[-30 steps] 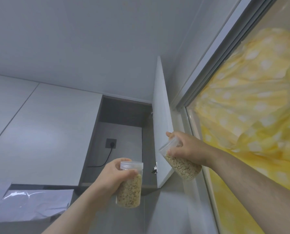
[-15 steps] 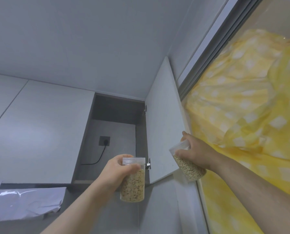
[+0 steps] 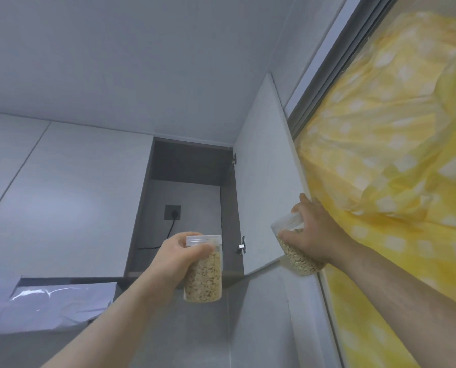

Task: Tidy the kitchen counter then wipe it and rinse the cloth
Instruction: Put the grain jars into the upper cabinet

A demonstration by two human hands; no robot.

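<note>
Two clear jars of pale flakes on my feed, one per hand. Left hand (image 3: 177,257) had fingers and thumb wrapped round the left jar (image 3: 204,277) just below its lid; the jar was upright, in front of the open cupboard's (image 3: 187,166) lower edge. Right hand (image 3: 317,235) gripped the right jar (image 3: 300,258), tilted, at the lower outer corner of the cupboard door (image 3: 264,181); contact I couldn't tell. Door stood wide open. Inside: a socket (image 3: 172,212) with a black cable (image 3: 168,233) plugged in. Yellow curtain (image 3: 394,155) was just right of the door.
</note>
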